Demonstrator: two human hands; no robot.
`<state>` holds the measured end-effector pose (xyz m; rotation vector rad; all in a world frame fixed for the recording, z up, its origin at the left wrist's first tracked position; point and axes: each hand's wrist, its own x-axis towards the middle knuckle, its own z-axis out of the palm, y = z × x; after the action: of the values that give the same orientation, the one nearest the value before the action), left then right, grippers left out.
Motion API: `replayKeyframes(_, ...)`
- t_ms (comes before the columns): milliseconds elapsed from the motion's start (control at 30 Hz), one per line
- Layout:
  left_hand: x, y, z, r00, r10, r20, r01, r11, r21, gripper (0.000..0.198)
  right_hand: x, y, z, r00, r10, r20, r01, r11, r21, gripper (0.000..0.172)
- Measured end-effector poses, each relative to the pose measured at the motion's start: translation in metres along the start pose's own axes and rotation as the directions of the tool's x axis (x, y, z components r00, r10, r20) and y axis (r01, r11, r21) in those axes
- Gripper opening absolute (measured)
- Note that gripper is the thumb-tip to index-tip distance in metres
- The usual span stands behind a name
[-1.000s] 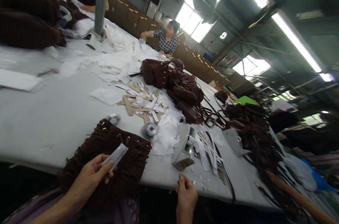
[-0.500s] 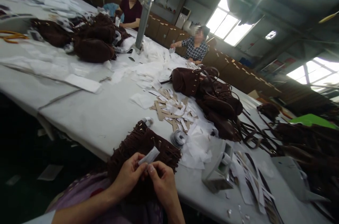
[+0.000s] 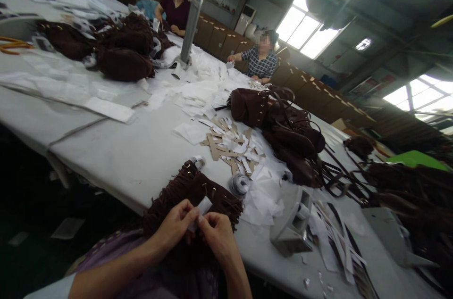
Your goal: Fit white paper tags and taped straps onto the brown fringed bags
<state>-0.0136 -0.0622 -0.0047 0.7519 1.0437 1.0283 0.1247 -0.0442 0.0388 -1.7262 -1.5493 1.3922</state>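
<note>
My left hand (image 3: 172, 227) and my right hand (image 3: 218, 235) meet at the near table edge, both pinched on a small white strip (image 3: 202, 206). The strip's upper end sticks out above the fingertips. Under the hands lies a dark brown fringed suede bag (image 3: 193, 189) with small metal studs, hanging over the table edge towards my lap. A roll of tape (image 3: 239, 184) and crumpled white paper (image 3: 264, 197) sit just right of the bag.
A grey tape dispenser (image 3: 292, 226) stands right of my hands. Cardboard strips and paper scraps (image 3: 228, 143) litter the white table (image 3: 116, 148). Piles of brown bags (image 3: 285, 131) lie beyond. Two other people (image 3: 260, 56) work at the far side, by a metal post (image 3: 193, 11).
My right hand came from the table edge to join the left on the strip. The fingers have since closed further over it, leaving less showing. The view swung left early on.
</note>
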Motion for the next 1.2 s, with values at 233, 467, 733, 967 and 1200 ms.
replayKeyframes(233, 0.004, -0.002, 0.002, 0.997, 0.033, -0.065, -0.03, 0.999, 0.039, 0.037, -0.009, 0.003, 0.0, 0.993, 0.089, 0.072, -0.108, 0.939, 0.326, 0.038)
replayKeyframes(467, 0.002, 0.007, 0.006, 0.999, -0.015, -0.039, 0.013, 0.998, -0.058, 0.039, -0.013, -0.004, 0.003, 0.983, 0.145, -0.11, -0.09, 0.912, 0.4, 0.045)
replayKeyframes(733, 0.004, 0.042, -0.01, 0.929, -0.3, 0.218, 0.366, 0.835, -0.41, 0.029, -0.006, 0.014, 0.017, 0.972, -0.13, -0.197, 0.156, 0.98, 0.125, 0.024)
replayKeyframes(967, 0.008, 0.038, -0.01, 0.965, -0.237, 0.112, 0.26, 0.923, -0.283, 0.037, -0.016, 0.015, 0.006, 0.821, -0.453, -0.347, 0.375, 0.887, -0.269, 0.036)
replayKeyframes(1200, 0.006, 0.032, -0.011, 0.943, -0.282, 0.175, 0.322, 0.908, -0.267, 0.036, -0.004, 0.004, 0.004, 0.775, -0.623, -0.111, 0.577, 0.768, -0.278, 0.025)
